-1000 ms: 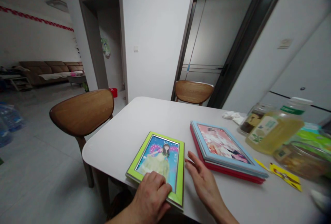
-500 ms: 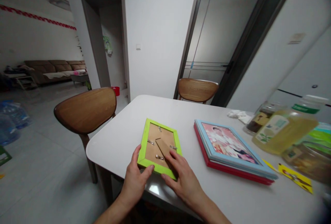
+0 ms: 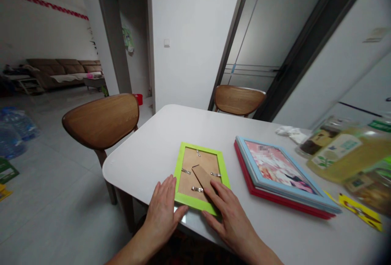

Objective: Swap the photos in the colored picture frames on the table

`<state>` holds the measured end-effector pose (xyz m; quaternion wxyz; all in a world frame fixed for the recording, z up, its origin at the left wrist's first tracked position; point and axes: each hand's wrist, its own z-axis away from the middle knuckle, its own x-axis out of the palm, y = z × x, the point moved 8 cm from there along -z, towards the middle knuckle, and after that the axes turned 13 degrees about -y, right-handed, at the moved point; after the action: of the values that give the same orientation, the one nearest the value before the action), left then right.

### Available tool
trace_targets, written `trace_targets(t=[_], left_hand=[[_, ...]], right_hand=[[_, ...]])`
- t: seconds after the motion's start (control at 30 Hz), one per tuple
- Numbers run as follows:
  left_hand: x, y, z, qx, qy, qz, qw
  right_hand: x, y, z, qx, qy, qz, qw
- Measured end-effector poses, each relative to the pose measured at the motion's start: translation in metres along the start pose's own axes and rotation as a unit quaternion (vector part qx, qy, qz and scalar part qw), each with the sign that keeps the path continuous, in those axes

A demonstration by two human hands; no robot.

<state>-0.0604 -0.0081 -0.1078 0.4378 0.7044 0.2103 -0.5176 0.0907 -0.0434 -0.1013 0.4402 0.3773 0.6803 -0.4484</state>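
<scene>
A lime-green picture frame (image 3: 224,171) lies back side up near the front edge of the white table, its brown backing board, metal clips and stand flap showing. My left hand (image 3: 163,208) rests at its lower left corner, fingers stretched along the left side and thumb at the bottom edge. Over the lower right corner is my right hand (image 3: 227,212), its fingers spread on the flap and backing, thumb at the bottom edge. Both hands are open. To the right, a light-blue frame (image 3: 290,193) with a pink picture lies on top of a red frame (image 3: 262,195).
Behind the frames at the right stand a yellow liquid bottle (image 3: 339,151) and jars, with white tissue (image 3: 291,133) beside them. A yellow item (image 3: 360,212) lies at the right. Wooden chairs (image 3: 102,120) stand at the left and far side of the table (image 3: 137,151).
The green frame now lies flatter on the table. My left hand's fingers have straightened and lie along its side. The camera view has shifted a little.
</scene>
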Motion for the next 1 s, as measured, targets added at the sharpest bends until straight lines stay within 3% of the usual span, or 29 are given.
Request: trace_targets(t=[0.2, 0.43, 0.7, 0.83, 1.0], left_hand=[[-0.002, 0.005, -0.001, 0.016, -0.002, -0.007, 1.000], [-0.006, 0.017, -0.018, 0.077, -0.044, 0.071, 0.994], [-0.007, 0.016, -0.016, 0.091, -0.027, 0.090, 0.991], [-0.006, 0.017, -0.016, 0.091, -0.031, 0.083, 0.992], [-0.005, 0.016, -0.016, 0.087, -0.037, 0.087, 0.992]], right_hand=[[-0.007, 0.000, -0.009, 0.013, -0.029, -0.014, 0.999], [-0.013, -0.007, -0.054, 0.030, -0.042, -0.062, 0.997], [-0.003, -0.016, -0.096, 0.061, -0.031, 0.011, 0.998], [-0.002, -0.013, -0.103, 0.103, -0.016, 0.032, 0.994], [-0.013, 0.002, -0.092, 0.084, -0.018, -0.021, 0.996]])
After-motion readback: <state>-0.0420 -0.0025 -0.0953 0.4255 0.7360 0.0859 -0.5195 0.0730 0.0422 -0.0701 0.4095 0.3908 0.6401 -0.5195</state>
